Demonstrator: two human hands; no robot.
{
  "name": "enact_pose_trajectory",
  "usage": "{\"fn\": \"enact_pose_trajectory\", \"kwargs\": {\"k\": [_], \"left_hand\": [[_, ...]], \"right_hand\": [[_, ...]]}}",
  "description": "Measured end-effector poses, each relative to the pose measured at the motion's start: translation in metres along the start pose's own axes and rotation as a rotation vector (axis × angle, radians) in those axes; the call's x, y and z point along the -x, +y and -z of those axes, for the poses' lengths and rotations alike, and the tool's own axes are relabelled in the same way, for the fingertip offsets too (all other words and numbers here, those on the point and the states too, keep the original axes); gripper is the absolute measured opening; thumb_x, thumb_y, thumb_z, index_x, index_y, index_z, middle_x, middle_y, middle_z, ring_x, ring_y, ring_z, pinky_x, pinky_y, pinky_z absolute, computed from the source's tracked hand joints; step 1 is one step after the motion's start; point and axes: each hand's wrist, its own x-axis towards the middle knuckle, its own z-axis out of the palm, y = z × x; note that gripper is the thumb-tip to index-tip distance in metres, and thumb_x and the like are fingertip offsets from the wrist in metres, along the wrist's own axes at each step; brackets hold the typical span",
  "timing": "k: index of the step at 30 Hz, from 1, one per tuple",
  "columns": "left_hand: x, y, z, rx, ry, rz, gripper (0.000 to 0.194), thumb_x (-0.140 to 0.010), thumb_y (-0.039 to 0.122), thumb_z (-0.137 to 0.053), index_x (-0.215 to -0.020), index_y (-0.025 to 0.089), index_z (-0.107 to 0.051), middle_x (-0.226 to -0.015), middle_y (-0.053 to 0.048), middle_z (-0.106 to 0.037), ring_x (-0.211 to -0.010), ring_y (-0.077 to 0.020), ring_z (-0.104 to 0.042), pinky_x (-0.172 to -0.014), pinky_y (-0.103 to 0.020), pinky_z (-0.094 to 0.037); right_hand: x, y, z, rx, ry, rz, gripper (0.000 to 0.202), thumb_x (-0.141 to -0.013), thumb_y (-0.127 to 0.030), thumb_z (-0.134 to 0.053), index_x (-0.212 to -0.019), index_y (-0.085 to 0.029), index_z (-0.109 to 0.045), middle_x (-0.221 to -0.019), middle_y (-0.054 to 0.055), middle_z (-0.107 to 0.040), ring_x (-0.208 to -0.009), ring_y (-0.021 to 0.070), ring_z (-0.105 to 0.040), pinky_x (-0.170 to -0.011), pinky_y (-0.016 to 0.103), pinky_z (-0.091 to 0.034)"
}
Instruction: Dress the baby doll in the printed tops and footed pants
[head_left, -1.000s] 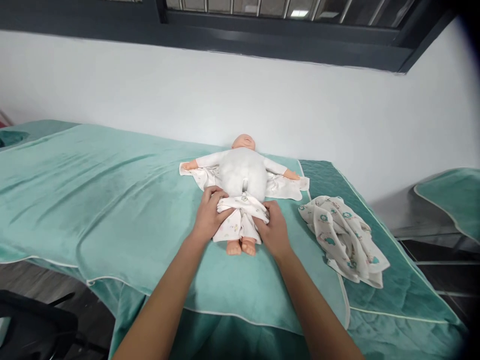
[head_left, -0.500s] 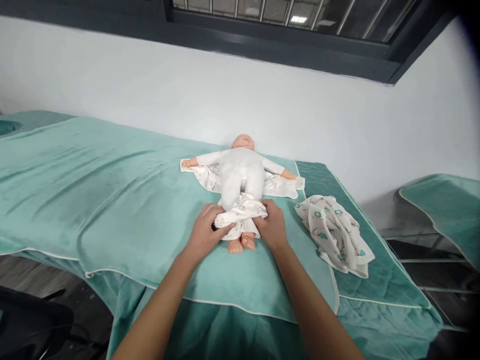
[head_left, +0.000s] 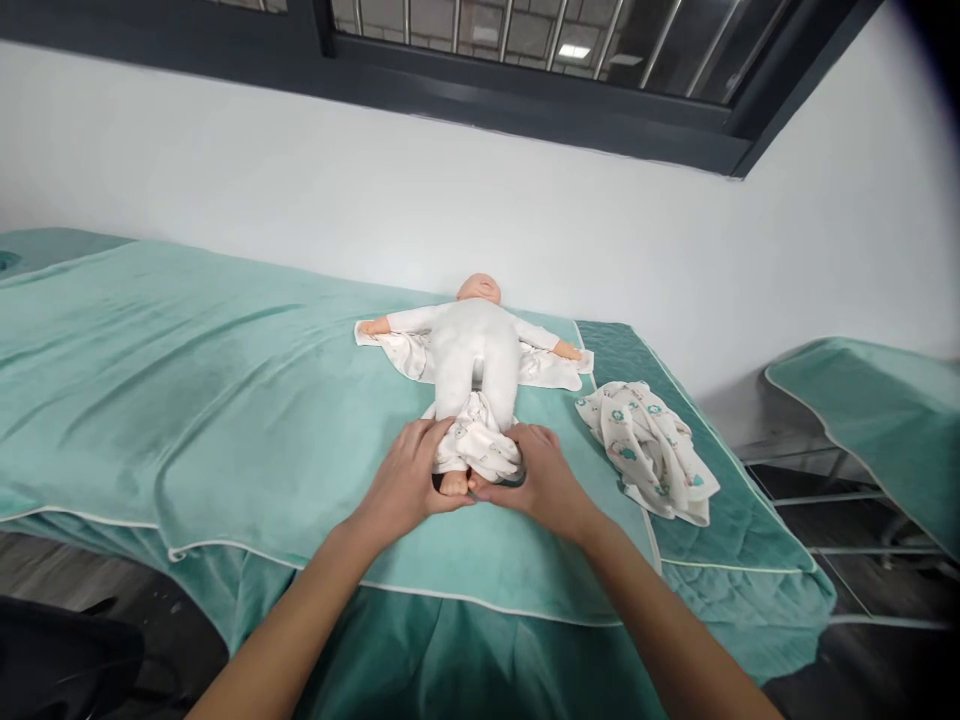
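A baby doll with a white cloth body lies on its back, arms spread, head toward the wall. Bunched around its lower legs are white patterned baby pants. My left hand grips the pants at the left side, its thumb stretched below the doll's feet. On the other side my right hand curls around the pants' right edge, thumb near the other foot. Under the doll's arms an opened patterned baby shirt is spread flat. The fingertips of both hands are partly hidden by cloth.
A crumpled white patterned cloth lies right of the doll. The bed has a green blanket over a darker quilted cover. Behind are a white wall and a barred window. Another green-covered bed stands at right.
Both hands have moved down the doll's legs toward the feet, and the pants have slid lower, baring more of the legs. The view has shifted slightly.
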Motion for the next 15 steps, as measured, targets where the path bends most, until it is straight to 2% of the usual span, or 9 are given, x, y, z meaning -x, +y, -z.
{"fn": "enact_pose_trajectory", "kwargs": {"k": [4,8,12,15], "left_hand": [[-0.005,0.006,0.010,-0.037,0.005,0.038,0.072,-0.074,0.050,-0.076,-0.132,0.023,-0.043,-0.120,-0.011,-0.058,-0.113,-0.0321,-0.054,-0.094,-0.048,-0.045],[-0.004,0.017,0.024,-0.041,-0.014,0.112,0.048,-0.083,0.036,-0.067,-0.126,0.025,-0.047,-0.121,-0.008,-0.064,-0.110,-0.0297,-0.060,-0.092,-0.046,-0.043],[0.002,0.034,0.044,0.105,-0.057,0.290,0.055,-0.082,0.021,-0.060,-0.134,0.027,-0.043,-0.120,-0.005,-0.066,-0.101,-0.0266,-0.064,-0.083,-0.039,-0.048],[0.005,0.045,0.064,0.343,-0.171,0.301,0.058,-0.077,0.017,-0.059,-0.133,0.027,-0.048,-0.117,-0.003,-0.067,-0.097,-0.0231,-0.066,-0.082,-0.034,-0.050]], "right_hand": [[-0.004,-0.010,0.009,0.122,-0.047,0.029,0.050,-0.069,-0.052,-0.078,-0.099,-0.021,-0.053,-0.098,0.004,-0.064,-0.099,0.0266,-0.057,-0.095,0.042,-0.035],[-0.007,-0.016,0.011,0.195,-0.024,-0.076,0.026,-0.078,-0.035,-0.068,-0.095,-0.021,-0.054,-0.090,0.004,-0.067,-0.089,0.0243,-0.061,-0.089,0.038,-0.037],[0.001,-0.021,0.022,0.217,-0.060,-0.159,0.023,-0.073,-0.021,-0.062,-0.095,-0.022,-0.055,-0.082,0.003,-0.066,-0.083,0.0237,-0.061,-0.076,0.032,-0.037],[0.009,-0.031,0.040,0.063,-0.168,-0.152,0.023,-0.071,-0.017,-0.058,-0.092,-0.023,-0.054,-0.077,-0.001,-0.064,-0.075,0.0196,-0.059,-0.066,0.027,-0.036]]}}
